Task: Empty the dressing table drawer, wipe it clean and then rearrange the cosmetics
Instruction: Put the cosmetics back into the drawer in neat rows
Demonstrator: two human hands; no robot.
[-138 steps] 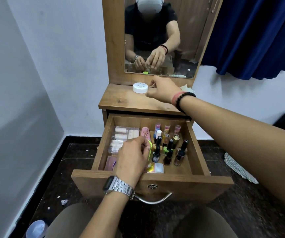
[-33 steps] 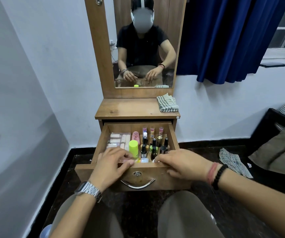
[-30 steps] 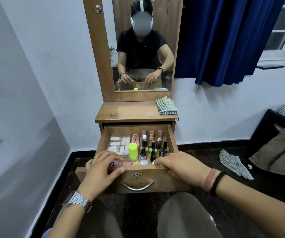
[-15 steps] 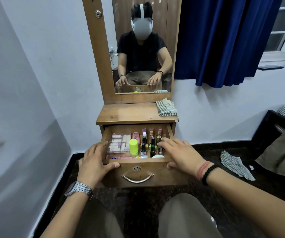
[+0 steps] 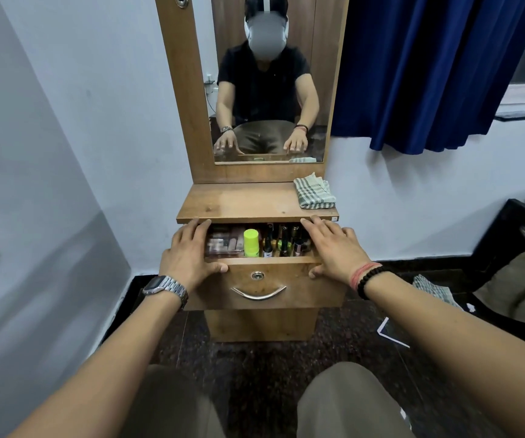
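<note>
Left hand: being laid over the left end of the drawer front, left of frame centre; fingers are being held straight and spread across the top edge, thumb being pressed flat against the front panel. Nothing is being pinched or gripped.

Right hand: being laid likewise over the right end of the drawer front, right of frame centre; fingers straight and slightly fanned, tips near the underside of the table top, thumb against the front panel. Nothing is being held.

Drawer: at frame centre, being shown only partly open, much of its interior being hidden beneath the table top. Handle is not being touched.

Cosmetics: being kept inside the drawer in upright rows. A lime-green capped bottle is being seen at the middle, dark small bottles to its right, a blurred clear case of pale items to its left.

Checked cloth: being left folded at the right rear of the table top, just below the mirror.

Step in hand, as judged: the closing step is being carried out, since the cosmetics are being seen arranged within and both palms are being set against the front as for a push; the task is being judged nearly finished.

Next move, as judged: an even push from both sides is being called for, so that the drawer is not being skewed on its runners; fingertips are being required to be lifted clear of the narrowing gap under the table top, and gentleness is being advised lest the upright bottles be toppled.
</note>
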